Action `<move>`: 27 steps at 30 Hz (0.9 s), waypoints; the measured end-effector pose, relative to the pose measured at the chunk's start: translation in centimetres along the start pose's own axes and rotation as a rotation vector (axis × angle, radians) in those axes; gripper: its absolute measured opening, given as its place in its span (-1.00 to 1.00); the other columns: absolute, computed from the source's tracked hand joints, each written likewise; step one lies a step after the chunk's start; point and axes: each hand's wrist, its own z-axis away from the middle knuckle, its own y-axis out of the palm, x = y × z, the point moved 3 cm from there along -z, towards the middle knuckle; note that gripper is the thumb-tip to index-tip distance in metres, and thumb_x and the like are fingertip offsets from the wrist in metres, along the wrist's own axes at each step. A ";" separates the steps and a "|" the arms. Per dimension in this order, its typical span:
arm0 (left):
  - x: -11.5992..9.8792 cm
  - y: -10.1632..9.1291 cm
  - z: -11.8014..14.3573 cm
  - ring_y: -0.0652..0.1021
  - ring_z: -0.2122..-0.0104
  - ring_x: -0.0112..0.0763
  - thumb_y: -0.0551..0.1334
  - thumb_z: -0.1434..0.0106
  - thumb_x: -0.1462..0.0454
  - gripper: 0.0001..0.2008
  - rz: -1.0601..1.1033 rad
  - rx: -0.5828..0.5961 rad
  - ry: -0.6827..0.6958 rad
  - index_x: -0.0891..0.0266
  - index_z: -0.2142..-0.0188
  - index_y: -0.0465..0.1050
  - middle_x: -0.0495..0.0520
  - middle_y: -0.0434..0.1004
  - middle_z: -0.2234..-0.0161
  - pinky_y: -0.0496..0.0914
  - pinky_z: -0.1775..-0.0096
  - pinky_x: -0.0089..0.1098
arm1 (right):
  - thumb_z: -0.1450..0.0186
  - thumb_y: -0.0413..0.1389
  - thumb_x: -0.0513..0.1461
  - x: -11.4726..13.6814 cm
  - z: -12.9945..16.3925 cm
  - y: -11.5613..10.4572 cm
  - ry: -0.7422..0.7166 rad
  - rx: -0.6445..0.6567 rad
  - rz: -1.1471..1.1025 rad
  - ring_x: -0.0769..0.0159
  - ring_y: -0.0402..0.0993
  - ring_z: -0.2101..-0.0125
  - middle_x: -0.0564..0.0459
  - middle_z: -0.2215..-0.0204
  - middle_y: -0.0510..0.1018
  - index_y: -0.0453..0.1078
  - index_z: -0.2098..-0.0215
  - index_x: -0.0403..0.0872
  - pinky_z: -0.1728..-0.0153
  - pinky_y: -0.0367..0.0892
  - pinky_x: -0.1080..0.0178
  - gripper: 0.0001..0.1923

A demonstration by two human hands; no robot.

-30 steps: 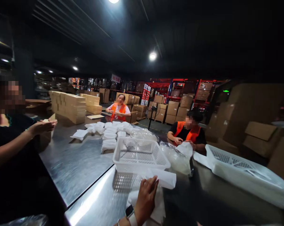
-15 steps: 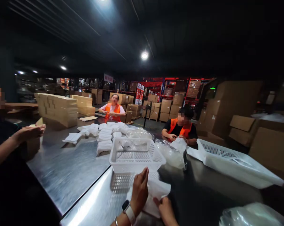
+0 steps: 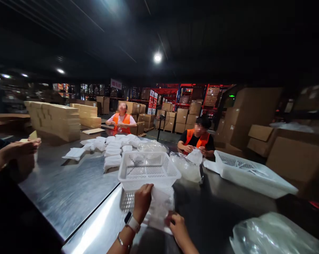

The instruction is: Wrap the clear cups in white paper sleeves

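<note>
Low in front of me lies a thin, whitish, see-through bag (image 3: 161,201), close to the near side of a white perforated basket (image 3: 149,183). My left hand (image 3: 143,203), with a watch and a bracelet on its wrist, is closed and pinches the bag's upper left edge. My right hand (image 3: 178,225) has curled fingers at the bag's lower right edge; its fingertips are slightly blurred. What is inside the bag cannot be made out. The basket's visible floor shows only its mesh.
White wrapped packets (image 3: 113,151) lie in a pile beyond the basket. Clear plastic bags (image 3: 187,167) and a long white tray (image 3: 254,181) stand right; more plastic (image 3: 276,234) lies nearer. Co-workers sit across the metal table (image 3: 77,190); another person's hands (image 3: 19,150) are at left.
My left hand has gone from straight fingers over the bag to a pinch at its upper edge. The bag now lies more stretched out between my hands. The view has shifted slightly right.
</note>
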 end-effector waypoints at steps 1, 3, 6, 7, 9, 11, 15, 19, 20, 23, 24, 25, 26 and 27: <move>0.5 -0.5 -0.1 0.65 0.10 -0.22 0.04 -0.23 0.56 -0.52 0.005 -0.029 -0.017 0.19 0.02 0.56 0.14 0.68 0.10 0.52 0.10 -0.33 | -0.07 0.22 -0.06 0.3 0.0 0.1 -0.061 0.028 0.014 -0.08 0.64 0.31 -0.12 0.46 0.67 0.55 0.60 -0.05 0.18 0.50 0.08 -0.75; 1.2 -1.3 -0.1 0.63 0.03 -0.21 0.01 -0.25 0.55 -0.51 0.030 -0.093 -0.036 0.21 -0.02 0.53 0.16 0.66 0.04 0.51 0.02 -0.30 | -0.17 0.16 -0.06 0.7 0.1 0.1 -0.159 0.060 0.076 -0.04 0.65 0.34 -0.13 0.47 0.67 0.57 0.56 -0.06 0.19 0.52 0.07 -0.71; 1.2 -1.3 0.6 0.64 0.02 -0.17 -0.04 -0.32 0.46 -0.58 0.142 -0.255 -0.017 0.29 -0.02 0.50 0.25 0.65 0.02 0.52 -0.01 -0.21 | -0.22 0.15 -0.13 1.0 0.9 -0.7 -0.159 0.021 0.173 -0.02 0.60 0.03 -0.16 0.12 0.68 0.63 0.24 -0.05 -0.06 0.46 0.05 -0.74; 0.8 -0.8 1.0 0.65 0.05 -0.15 -0.04 -0.34 0.42 -0.60 0.190 -0.283 0.004 0.31 0.00 0.50 0.27 0.66 0.05 0.54 0.01 -0.19 | -0.23 0.16 -0.15 1.1 1.4 -1.3 -0.141 0.010 0.203 0.01 0.51 -0.10 -0.15 -0.02 0.62 0.61 0.11 -0.04 -0.17 0.37 0.05 -0.69; -1.0 0.9 2.2 0.68 0.11 -0.16 -0.03 -0.35 0.37 -0.62 0.275 -0.211 0.115 0.30 0.04 0.52 0.27 0.68 0.10 0.56 0.07 -0.21 | -0.25 0.15 -0.21 1.4 2.6 -3.4 -0.127 0.037 0.343 0.05 0.35 -0.24 -0.13 -0.18 0.51 0.54 -0.06 -0.04 -0.33 0.14 0.01 -0.59; -3.9 2.8 4.0 0.68 0.12 -0.21 -0.02 -0.34 0.40 -0.60 0.295 0.052 0.301 0.25 0.01 0.53 0.21 0.69 0.09 0.56 0.08 -0.28 | -0.27 0.15 -0.26 1.7 4.4 -6.5 -0.067 0.079 0.580 -0.02 0.22 -0.32 -0.19 -0.25 0.42 0.51 -0.12 -0.09 -0.40 -0.07 -0.09 -0.56; -8.9 4.6 8.5 0.67 0.12 -0.21 -0.05 -0.25 0.53 -0.41 0.061 0.711 0.535 0.21 -0.20 0.41 0.20 0.69 0.07 0.53 0.08 -0.27 | -0.31 0.20 -0.23 0.8 8.9 -15.4 0.239 -0.060 0.905 -0.17 -0.02 -0.40 -0.33 -0.36 0.20 0.39 -0.23 -0.17 -0.37 -0.18 -0.29 -0.47; -10.7 3.9 10.5 0.67 0.15 -0.13 -0.09 -0.26 0.56 -0.39 -0.062 0.961 0.599 0.28 -0.25 0.33 0.26 0.68 0.12 0.49 0.13 -0.23 | -0.27 0.21 -0.31 -1.3 12.1 -22.3 0.347 -0.035 0.857 -0.07 0.25 -0.30 -0.24 -0.24 0.42 0.39 -0.24 -0.10 -0.35 -0.02 -0.25 -0.45; -10.8 3.7 10.5 0.67 0.15 -0.15 -0.08 -0.26 0.56 -0.41 -0.042 0.977 0.603 0.28 -0.22 0.35 0.26 0.68 0.13 0.48 0.13 -0.26 | -0.27 0.20 -0.33 -1.7 12.4 -23.3 0.341 -0.001 0.831 -0.01 0.36 -0.24 -0.17 -0.15 0.53 0.46 -0.17 -0.07 -0.36 0.02 -0.17 -0.52; -10.7 3.0 10.4 0.66 0.21 -0.21 -0.05 -0.29 0.52 -0.54 0.059 0.995 0.611 0.29 -0.06 0.44 0.18 0.68 0.23 0.44 0.18 -0.35 | -0.25 0.24 -0.27 -1.9 12.8 -25.0 0.296 0.074 0.741 0.10 0.46 -0.16 -0.04 -0.05 0.61 0.53 -0.10 -0.01 -0.36 0.07 -0.03 -0.57; -10.7 2.9 10.4 0.66 0.25 -0.22 -0.05 -0.32 0.49 -0.59 0.094 0.995 0.622 0.28 0.01 0.48 0.16 0.68 0.27 0.43 0.21 -0.36 | -0.22 0.27 -0.25 -1.8 12.9 -25.3 0.289 0.103 0.718 0.08 0.40 -0.21 -0.04 -0.11 0.57 0.49 -0.14 0.00 -0.37 0.04 -0.06 -0.50; -10.7 2.8 10.4 0.65 0.28 -0.24 -0.04 -0.35 0.46 -0.63 0.127 0.997 0.633 0.26 0.09 0.51 0.13 0.68 0.31 0.42 0.22 -0.37 | -0.19 0.28 -0.27 -1.7 12.9 -25.6 0.290 0.134 0.706 0.05 0.35 -0.25 -0.05 -0.17 0.53 0.46 -0.18 0.02 -0.38 0.00 -0.10 -0.43; -10.8 2.7 10.4 0.65 0.30 -0.25 -0.03 -0.36 0.44 -0.65 0.153 1.000 0.648 0.24 0.16 0.54 0.12 0.68 0.32 0.42 0.22 -0.38 | -0.18 0.26 -0.32 -1.6 12.8 -25.8 0.296 0.162 0.707 0.04 0.32 -0.27 -0.05 -0.19 0.50 0.45 -0.19 0.03 -0.37 0.00 -0.11 -0.41; -10.9 2.8 10.4 0.64 0.29 -0.27 -0.01 -0.37 0.43 -0.65 0.170 1.005 0.669 0.22 0.22 0.56 0.10 0.68 0.30 0.42 0.20 -0.39 | -0.18 0.20 -0.37 -1.6 12.8 -26.0 0.305 0.188 0.719 0.04 0.35 -0.25 -0.05 -0.18 0.51 0.48 -0.17 0.03 -0.35 0.05 -0.09 -0.43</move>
